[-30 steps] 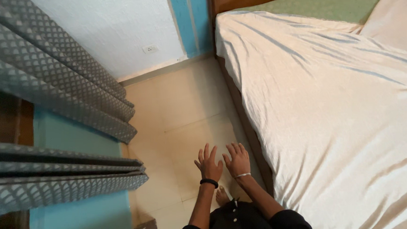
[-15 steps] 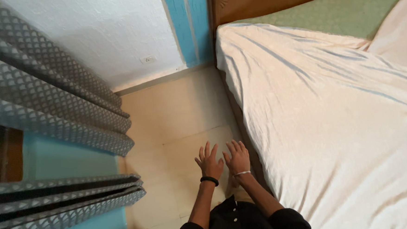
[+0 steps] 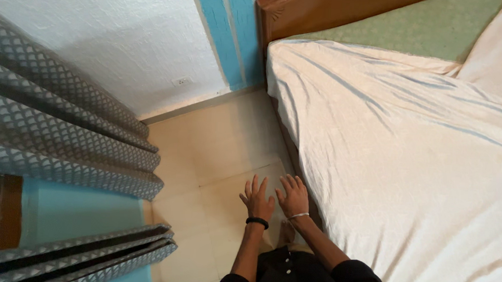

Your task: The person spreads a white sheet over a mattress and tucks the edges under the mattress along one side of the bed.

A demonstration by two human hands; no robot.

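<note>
A wide bed fills the right half of the scene, covered by a cream, faintly creased cotton bedsheet [image 3: 410, 166] that already lies spread over most of the mattress and hangs down the near-left side. At the far end a green patterned mattress top [image 3: 417, 26] is still bare below the brown wooden headboard [image 3: 326, 10], so the sheet does not yet reach the head of the bed, and long creases run across it; a cream pillow [image 3: 501, 57] lies at the far right corner. On the left hang grey curtains with a scale-like pattern [image 3: 62, 131], in front of a white textured wall [image 3: 125, 31] with a blue painted stripe [image 3: 228, 31]. Between curtains and bed runs a beige tiled floor [image 3: 216, 150].

Low in the middle, over the floor and just beside the sheet's hanging edge, both hands are held out flat. The left hand [image 3: 257, 201], with a black wristband, has its fingers spread and holds nothing. The right hand [image 3: 294, 197], with a thin pale bangle, is likewise splayed and empty, nearest the sheet but apart from it.
</note>
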